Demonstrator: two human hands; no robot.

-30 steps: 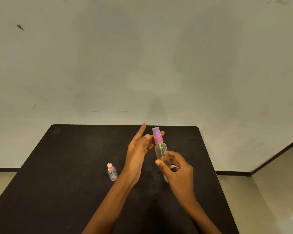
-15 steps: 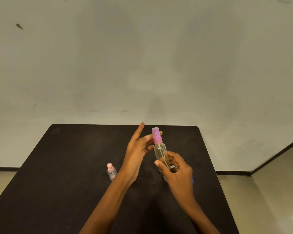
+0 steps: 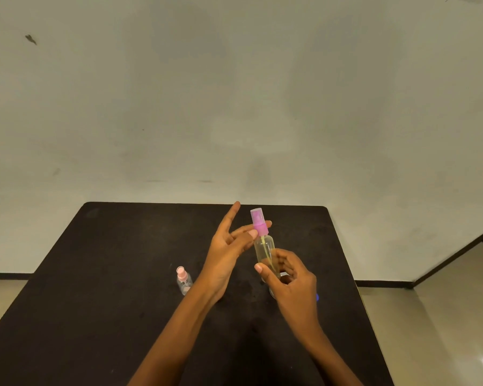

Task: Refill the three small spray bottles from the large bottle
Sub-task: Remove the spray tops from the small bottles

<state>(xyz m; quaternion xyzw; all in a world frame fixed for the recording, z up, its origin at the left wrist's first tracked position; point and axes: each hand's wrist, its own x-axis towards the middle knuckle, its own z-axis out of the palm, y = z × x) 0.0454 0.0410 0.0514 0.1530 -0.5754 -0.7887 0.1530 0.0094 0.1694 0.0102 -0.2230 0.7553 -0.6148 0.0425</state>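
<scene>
Pink cap (image 3: 258, 222): my left hand (image 3: 226, 254) pinches it; I'd twist gently.
Large bottle (image 3: 262, 247): my right hand (image 3: 293, 285) grips it; I'd hold it upright.

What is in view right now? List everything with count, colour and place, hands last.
large bottle: 1, clear with yellowish liquid and a purple-pink spray cap, held near upright over the table's middle
small spray bottle: 1, clear with a pink cap, standing on the table left of the left forearm
blue object: 1, only a sliver shows past the right hand; cannot tell what it is
table: 1, black, under the hands
wall: 1, pale grey-green, behind the table
floor: beige, either side of the table
left hand: 1, pinches the large bottle's cap collar
right hand: 1, grips the large bottle's lower body
</scene>
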